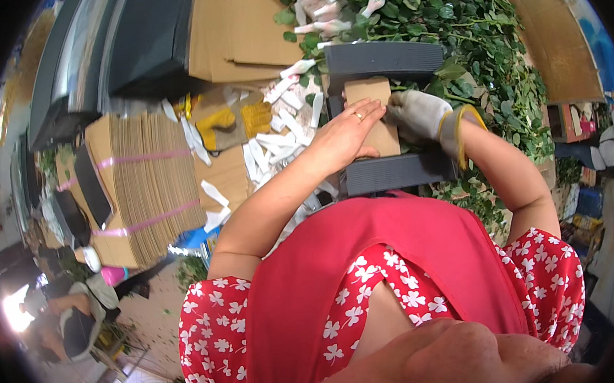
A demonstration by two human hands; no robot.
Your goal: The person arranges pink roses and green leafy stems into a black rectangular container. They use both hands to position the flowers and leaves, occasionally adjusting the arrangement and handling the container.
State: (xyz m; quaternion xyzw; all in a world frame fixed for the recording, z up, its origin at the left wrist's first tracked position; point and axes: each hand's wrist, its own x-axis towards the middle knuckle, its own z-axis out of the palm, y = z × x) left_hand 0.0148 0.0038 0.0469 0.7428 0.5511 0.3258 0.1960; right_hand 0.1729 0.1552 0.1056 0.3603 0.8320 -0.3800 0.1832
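A brown cardboard piece (387, 140) lies between two dark grey ribbed blocks, the far block (383, 59) and the near block (397, 174). My bare left hand (349, 135), a ring on one finger, rests on the cardboard with its fingers stretched out flat and its thumb spread toward me. At the cardboard's right edge is my right hand (421, 114), in a whitish work glove with a yellow-edged cuff. Its fingers curl inward by the cardboard and some green leaves; what they close on is hidden.
Leafy rose stems (481, 30) pile up at the far right, with flower heads in white sleeves (331, 26) beyond the far block. Loose white sleeves (275, 147) and yellow work gloves (235, 124) lie to the left. Pink-strapped cardboard (153, 181) is stacked further left. Another person (74, 318) is at lower left.
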